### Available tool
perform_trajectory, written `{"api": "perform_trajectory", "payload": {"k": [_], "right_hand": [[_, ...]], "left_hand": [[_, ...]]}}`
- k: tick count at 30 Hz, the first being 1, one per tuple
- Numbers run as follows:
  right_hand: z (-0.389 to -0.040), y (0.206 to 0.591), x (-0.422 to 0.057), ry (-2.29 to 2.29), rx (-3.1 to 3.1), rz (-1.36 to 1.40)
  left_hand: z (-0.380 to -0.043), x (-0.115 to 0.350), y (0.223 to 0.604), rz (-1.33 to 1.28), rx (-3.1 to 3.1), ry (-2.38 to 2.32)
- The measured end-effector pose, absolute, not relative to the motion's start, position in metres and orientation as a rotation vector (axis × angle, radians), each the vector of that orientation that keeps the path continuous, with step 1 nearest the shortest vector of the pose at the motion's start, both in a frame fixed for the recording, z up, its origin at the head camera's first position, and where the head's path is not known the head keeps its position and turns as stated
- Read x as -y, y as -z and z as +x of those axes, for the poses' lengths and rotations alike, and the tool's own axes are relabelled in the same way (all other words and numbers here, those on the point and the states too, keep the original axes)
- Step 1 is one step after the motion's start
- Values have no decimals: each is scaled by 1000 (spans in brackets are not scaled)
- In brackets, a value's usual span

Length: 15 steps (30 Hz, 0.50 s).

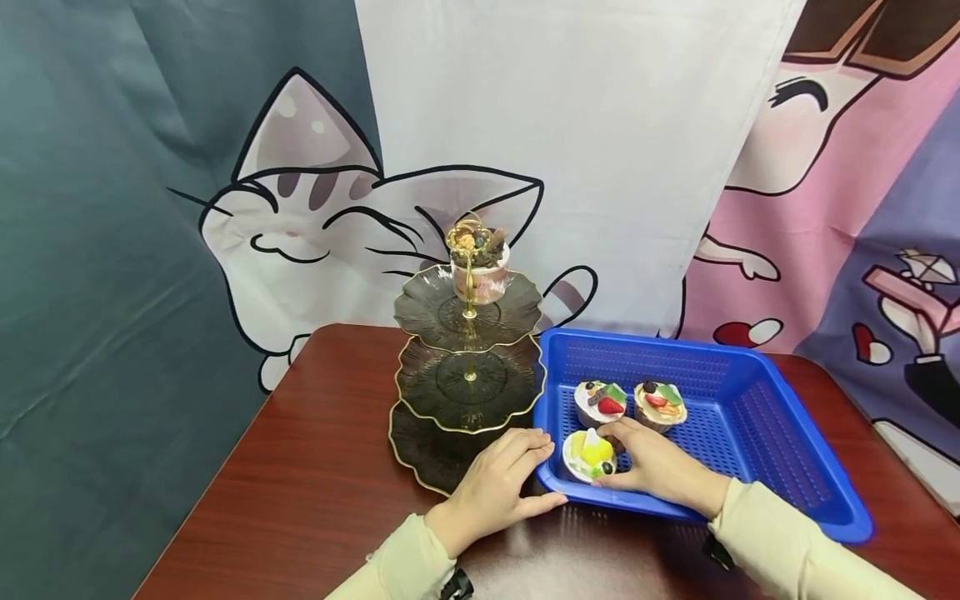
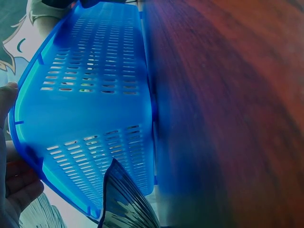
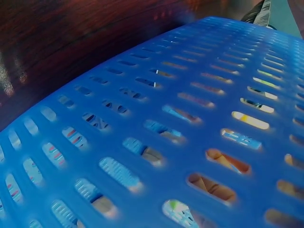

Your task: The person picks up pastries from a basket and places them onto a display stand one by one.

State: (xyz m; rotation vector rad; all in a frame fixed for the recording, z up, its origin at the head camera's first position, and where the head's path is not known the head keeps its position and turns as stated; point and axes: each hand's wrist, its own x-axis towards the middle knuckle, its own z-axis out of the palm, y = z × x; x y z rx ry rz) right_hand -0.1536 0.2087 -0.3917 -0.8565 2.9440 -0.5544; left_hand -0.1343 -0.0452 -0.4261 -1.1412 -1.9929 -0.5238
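My right hand [image 1: 663, 467] reaches over the near rim of a blue plastic basket [image 1: 806, 425] and grips a cupcake with a yellow topping [image 1: 581, 467] in its near left corner, thumb and fingers at its right side. My left hand [image 1: 495, 479] rests at that same corner, its fingertips touching the rim and its thumb spread along the front. In the left wrist view, the left fingers [image 2: 26, 190] lie at the rim. Behind the gripped cupcake, a strawberry-topped cupcake [image 1: 596, 408] and another fruit-topped cupcake [image 1: 660, 412] sit in the basket.
A three-tier stand of dark, gold-edged plates [image 1: 427, 379] stands left of the basket, close beside it. Its top plate bears a pink cup cake [image 1: 483, 283] next to the gold handle [image 1: 470, 292]. Everything stands on a reddish-brown table [image 1: 300, 467] before a cartoon-printed cloth [image 1: 585, 108].
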Motion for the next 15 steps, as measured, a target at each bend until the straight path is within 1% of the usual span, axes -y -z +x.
{"api": "perform_trajectory", "payload": {"k": [5,15], "right_hand": [[-154,393,-209,565,-2941,-906],[-157,394,-209,549,-2896,-919]], "left_hand": [[-134,46,427,-1146,1990,529],[-135,46,426,-1142,1998,526]]}}
